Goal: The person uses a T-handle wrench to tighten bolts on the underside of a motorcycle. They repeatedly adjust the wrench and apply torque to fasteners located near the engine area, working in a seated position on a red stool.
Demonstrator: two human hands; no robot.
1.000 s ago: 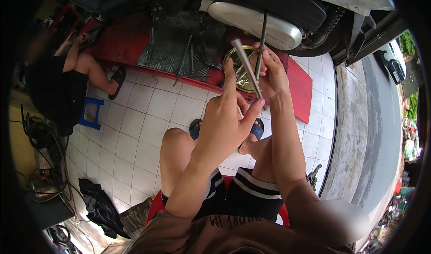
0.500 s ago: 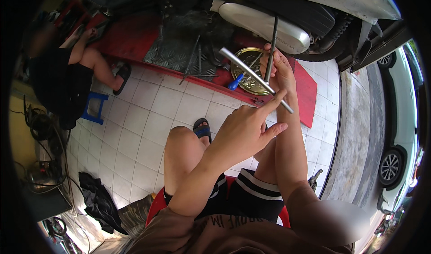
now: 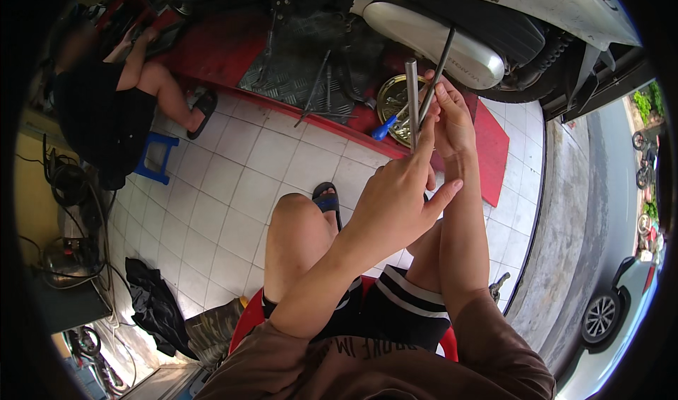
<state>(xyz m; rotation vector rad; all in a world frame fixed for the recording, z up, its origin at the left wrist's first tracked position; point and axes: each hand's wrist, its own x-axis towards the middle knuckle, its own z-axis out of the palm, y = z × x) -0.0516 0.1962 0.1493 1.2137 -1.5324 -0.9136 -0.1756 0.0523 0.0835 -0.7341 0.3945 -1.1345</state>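
You pinch the grey metal tube (image 3: 412, 100) upright in your left hand (image 3: 395, 202) fingertips while your right hand (image 3: 452, 121) closes on the thin dark rod (image 3: 439, 68) beside it, raised above the round brass tray (image 3: 390, 95) for alignment

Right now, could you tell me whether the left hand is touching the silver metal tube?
Touching. The head view shows the left hand with its fingertips pressed against the upright silver metal tube, no gap visible, while the right hand grips the dark thin rod beside it.
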